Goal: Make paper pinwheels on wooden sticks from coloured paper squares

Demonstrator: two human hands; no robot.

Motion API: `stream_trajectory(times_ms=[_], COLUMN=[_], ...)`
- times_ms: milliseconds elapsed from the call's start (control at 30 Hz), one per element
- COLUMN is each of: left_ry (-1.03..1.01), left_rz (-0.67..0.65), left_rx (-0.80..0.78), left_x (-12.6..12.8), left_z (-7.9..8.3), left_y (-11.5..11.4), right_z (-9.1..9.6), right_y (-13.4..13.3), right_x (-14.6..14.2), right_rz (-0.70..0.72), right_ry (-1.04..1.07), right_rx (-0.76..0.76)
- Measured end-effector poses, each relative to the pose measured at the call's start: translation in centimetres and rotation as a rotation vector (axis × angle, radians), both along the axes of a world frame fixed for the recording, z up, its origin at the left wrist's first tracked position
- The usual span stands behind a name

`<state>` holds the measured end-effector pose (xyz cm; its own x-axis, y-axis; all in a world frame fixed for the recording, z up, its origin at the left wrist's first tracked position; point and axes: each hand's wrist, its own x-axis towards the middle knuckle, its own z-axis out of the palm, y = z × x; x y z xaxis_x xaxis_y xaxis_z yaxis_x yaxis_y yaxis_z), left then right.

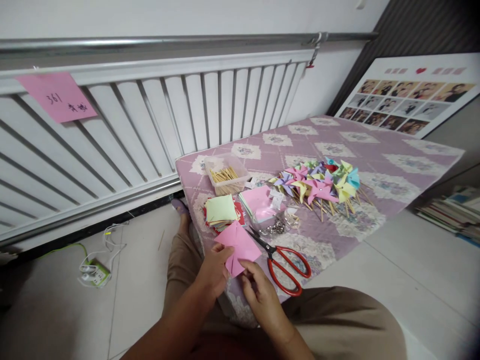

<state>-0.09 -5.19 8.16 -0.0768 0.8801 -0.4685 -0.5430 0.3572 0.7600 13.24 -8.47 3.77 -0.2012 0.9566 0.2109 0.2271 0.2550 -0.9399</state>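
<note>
Left hand (216, 267): gripping. It pinches a pink paper square (245, 243) at its left side, thumb on top. Right hand (260, 292): forefinger against the square's lower right edge, thumb just below; whether it grips the paper cannot be told.

The square is held between the hands, in front of the person and over the near edge of the worktop (403, 187). It is turned corner-up, with slits visible running inward from its upper and lower corners.

Governing relation: scissors (269, 248) with red handles lie just right of the square. Their long axis runs from upper left, blades towards the paper, to lower right, handles towards the person's right. The right hand is the nearer. Neither hand touches them.

Beyond the square: a stack of coloured paper (220, 207), a packet of sheets (257, 200) and small metal pieces (276, 228). Farther out: a plastic tub (243, 176) of wooden sticks (225, 174) and, to the right, a heap of pinwheels (320, 190). A white radiator (210, 105) stands behind.
</note>
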Motion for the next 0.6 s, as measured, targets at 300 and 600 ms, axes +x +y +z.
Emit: stream_trajectory(times_ms=[300,600], left_ry=[-0.081,-0.082], left_rz=[0.005,0.023], left_rx=[-0.024,0.050], left_x=[0.6,1.1], left_z=[0.2,-0.2], left_y=[-0.7,-1.3], right_z=[1.7,2.6], right_y=[0.8,1.2], right_x=[0.1,-0.8], right_rz=[-0.060,-0.138], right_ry=[-0.039,0.066], right_rx=[0.123,-0.037])
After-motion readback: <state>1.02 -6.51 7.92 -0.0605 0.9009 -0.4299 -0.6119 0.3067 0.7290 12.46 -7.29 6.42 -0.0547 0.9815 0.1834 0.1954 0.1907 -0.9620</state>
